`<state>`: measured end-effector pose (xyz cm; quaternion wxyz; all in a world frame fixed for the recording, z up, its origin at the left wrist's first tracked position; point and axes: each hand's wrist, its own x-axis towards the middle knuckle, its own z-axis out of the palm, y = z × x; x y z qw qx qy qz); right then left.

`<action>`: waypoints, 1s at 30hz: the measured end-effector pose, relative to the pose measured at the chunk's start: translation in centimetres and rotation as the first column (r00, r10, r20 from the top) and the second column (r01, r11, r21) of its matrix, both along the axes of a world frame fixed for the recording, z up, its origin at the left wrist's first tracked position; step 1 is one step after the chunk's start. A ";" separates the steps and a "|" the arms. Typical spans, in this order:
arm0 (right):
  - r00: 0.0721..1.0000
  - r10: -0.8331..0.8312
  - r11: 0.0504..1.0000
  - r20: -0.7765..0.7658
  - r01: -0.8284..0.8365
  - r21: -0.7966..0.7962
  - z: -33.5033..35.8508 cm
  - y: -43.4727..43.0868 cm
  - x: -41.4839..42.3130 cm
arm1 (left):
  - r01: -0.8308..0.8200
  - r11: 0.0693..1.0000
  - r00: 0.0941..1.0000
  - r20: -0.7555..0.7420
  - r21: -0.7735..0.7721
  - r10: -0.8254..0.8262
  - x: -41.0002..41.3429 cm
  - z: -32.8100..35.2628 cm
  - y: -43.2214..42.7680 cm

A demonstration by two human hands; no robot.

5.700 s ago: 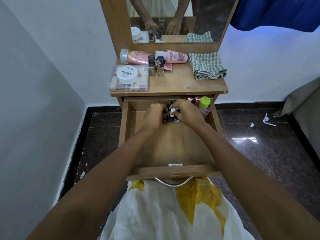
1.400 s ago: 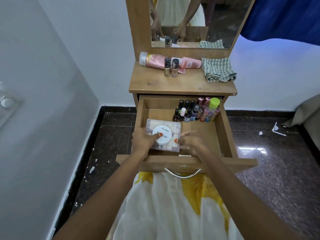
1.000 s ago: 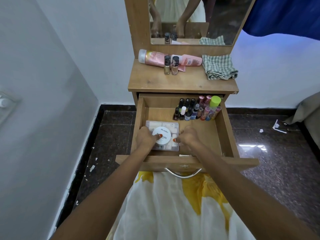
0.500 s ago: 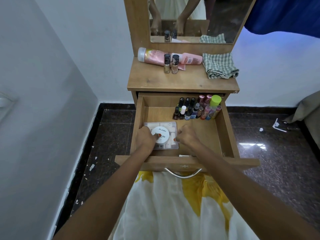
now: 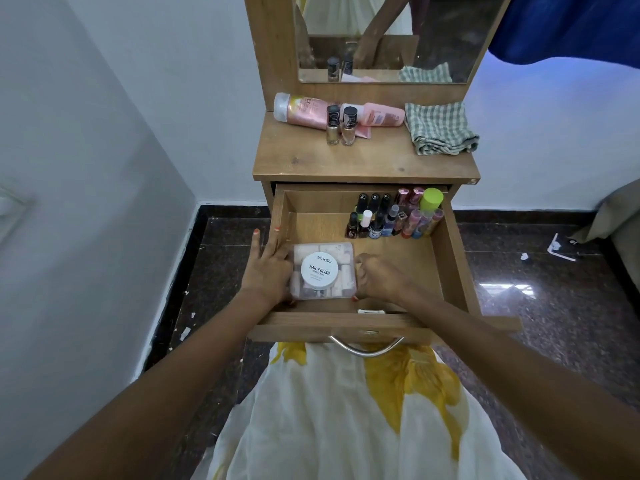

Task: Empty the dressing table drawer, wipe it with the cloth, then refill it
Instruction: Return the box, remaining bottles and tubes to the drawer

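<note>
The wooden drawer (image 5: 453,251) stands pulled out. A clear plastic box (image 5: 341,254) with a round white nail polish remover tub (image 5: 319,270) on top lies in its front left corner. My left hand (image 5: 268,268) grips the box's left side, two fingers stretched along the drawer wall. My right hand (image 5: 375,278) holds its right side. Several nail polish bottles (image 5: 375,220) and a green-capped tube (image 5: 430,202) stand at the drawer's back right. The checked cloth (image 5: 438,128) lies folded on the tabletop (image 5: 346,161).
Two pink bottles (image 5: 304,109) lie at the back of the tabletop with two small nail polish bottles (image 5: 341,126) standing before them. A mirror (image 5: 384,36) rises behind. A white wall is close on the left. Dark tiled floor (image 5: 554,289) surrounds the table.
The nail polish bottles now stand in the drawer's back right. The clear box came off the tabletop into the drawer, and both hands have slid it to the front left corner.
</note>
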<state>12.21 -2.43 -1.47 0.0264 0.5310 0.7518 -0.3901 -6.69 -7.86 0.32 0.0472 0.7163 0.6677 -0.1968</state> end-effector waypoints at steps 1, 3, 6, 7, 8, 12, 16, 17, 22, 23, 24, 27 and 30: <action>1.000 -0.010 1.000 -0.005 0.010 -0.008 -0.1 0.0 -0.1 | 0.002 1.000 1.000 -0.023 -0.018 -0.002 -0.3 -0.2 0.0; 0.999 -0.034 0.999 -0.018 0.034 -0.018 -0.5 0.0 -0.3 | 0.033 0.999 0.998 -0.054 -0.028 -0.034 -0.5 -0.4 -0.1; 0.998 -0.047 0.999 -0.035 0.047 -0.003 -0.9 0.0 -0.4 | 0.066 0.998 0.996 -0.056 -0.017 -0.067 -0.1 -0.3 -0.2; 0.998 -0.052 0.999 -0.038 0.052 0.003 -1.0 0.0 -0.4 | 0.068 0.998 0.996 -0.061 -0.009 -0.068 0.0 -0.3 -0.1; 0.998 -0.055 0.998 -0.042 0.055 0.007 -1.1 0.0 -0.5 | 0.054 0.999 0.997 -0.048 -0.003 -0.055 -0.1 -0.4 0.0; 0.998 -0.052 0.998 -0.037 0.053 0.029 -1.3 0.2 -1.0 | 0.055 0.998 0.996 -0.064 0.017 -0.054 -0.2 -0.5 0.0; 0.997 -0.066 0.997 -0.045 0.067 0.034 -1.1 0.5 -1.7 | 0.061 0.997 0.997 -0.058 0.038 -0.059 -0.4 -0.9 0.5; 0.997 -0.066 0.997 -0.047 0.068 0.037 -1.0 0.5 -1.8 | 0.063 0.997 0.996 -0.061 0.049 -0.060 -0.4 -1.0 0.6; 0.996 -0.082 0.995 -0.047 0.084 0.057 -1.1 1.0 -2.1 | 0.060 0.996 0.997 -0.046 0.064 -0.057 -0.7 -1.5 1.3; 0.996 -0.083 0.995 -0.041 0.085 0.057 -1.1 1.1 -2.1 | 0.064 0.996 0.997 -0.044 0.064 -0.061 -0.7 -1.6 1.4; 0.996 -0.080 0.995 -0.036 0.082 0.057 -1.1 1.2 -2.2 | 0.065 0.996 0.997 -0.040 0.066 -0.063 -0.8 -1.7 1.6; 0.996 -0.085 0.994 -0.036 0.088 0.059 -1.3 1.4 -2.2 | 0.067 0.995 0.997 -0.038 0.069 -0.065 -1.0 -1.8 1.9; 0.994 -0.103 0.993 -0.046 0.106 0.057 -1.5 1.5 -2.3 | 0.071 0.995 0.997 -0.048 0.067 -0.068 -1.0 -1.6 2.1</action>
